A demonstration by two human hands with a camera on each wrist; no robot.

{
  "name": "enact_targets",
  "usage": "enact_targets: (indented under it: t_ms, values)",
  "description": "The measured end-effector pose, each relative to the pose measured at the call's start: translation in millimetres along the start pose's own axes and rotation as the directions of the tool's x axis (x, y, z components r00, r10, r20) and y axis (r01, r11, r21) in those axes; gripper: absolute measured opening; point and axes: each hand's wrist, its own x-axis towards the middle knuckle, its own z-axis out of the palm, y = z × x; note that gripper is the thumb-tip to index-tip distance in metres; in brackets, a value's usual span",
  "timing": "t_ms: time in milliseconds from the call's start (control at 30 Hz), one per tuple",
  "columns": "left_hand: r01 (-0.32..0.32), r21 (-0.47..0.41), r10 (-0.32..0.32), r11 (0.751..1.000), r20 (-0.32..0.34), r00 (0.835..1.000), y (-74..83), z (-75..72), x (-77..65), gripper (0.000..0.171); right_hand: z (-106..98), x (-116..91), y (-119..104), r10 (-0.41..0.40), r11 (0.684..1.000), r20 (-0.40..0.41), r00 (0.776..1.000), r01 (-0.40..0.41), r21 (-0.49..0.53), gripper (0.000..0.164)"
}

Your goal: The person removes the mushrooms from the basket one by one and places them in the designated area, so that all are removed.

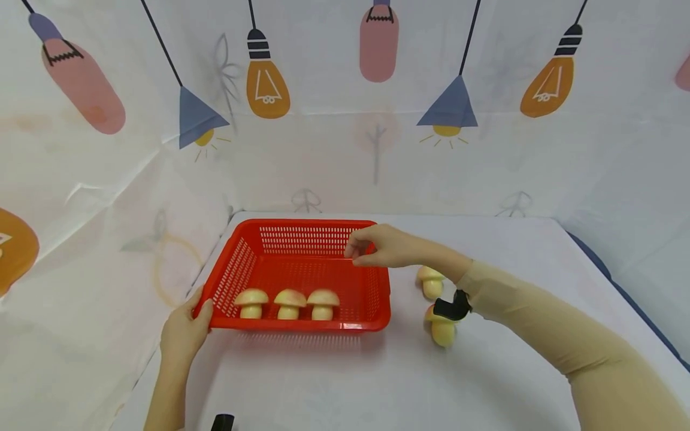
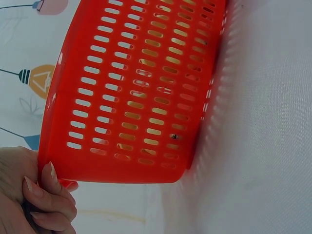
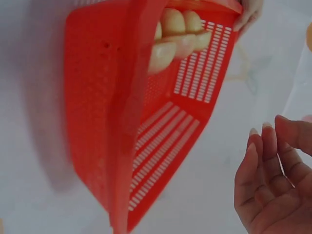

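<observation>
A red plastic basket (image 1: 302, 326) with slotted walls stands on the white table. Its left front corner is gripped by my left hand (image 1: 183, 332), thumb on the rim; in the left wrist view that hand's fingers (image 2: 51, 207) curl under the edge. Three toy mushrooms (image 1: 288, 304) stand in a row along the basket's front side. Over the basket's right back part is my right hand (image 1: 385, 246), its fingers loosely bent. The right wrist view shows this hand (image 3: 273, 180) apart from the basket (image 3: 97, 97), with nothing between thumb and fingers.
To the basket's right, below my right forearm, two more toy mushrooms lie on the table, a farther one (image 1: 432, 287) and a nearer one (image 1: 443, 332), partly covered by a black wrist strap (image 1: 453, 306). Behind the table hangs a patterned white cloth (image 1: 334, 161).
</observation>
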Motion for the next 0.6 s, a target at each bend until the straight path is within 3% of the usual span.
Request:
enact_targets:
  t_ms: [300,600]
  values:
    - [0.001,0.003,-0.001,1.000,-0.017,1.000,3.9,-1.1,-1.9,0.051,6.8,25.3,-11.6,0.022,0.998,0.090,0.996,-0.026,0.053,0.012]
    - [-0.024,0.015,0.024,1.000,-0.011,1.000,2.5,-1.3,-1.0,0.050,13.0,47.2,-17.0,0.130,0.979,0.176,0.976,-0.155,0.132,0.018]
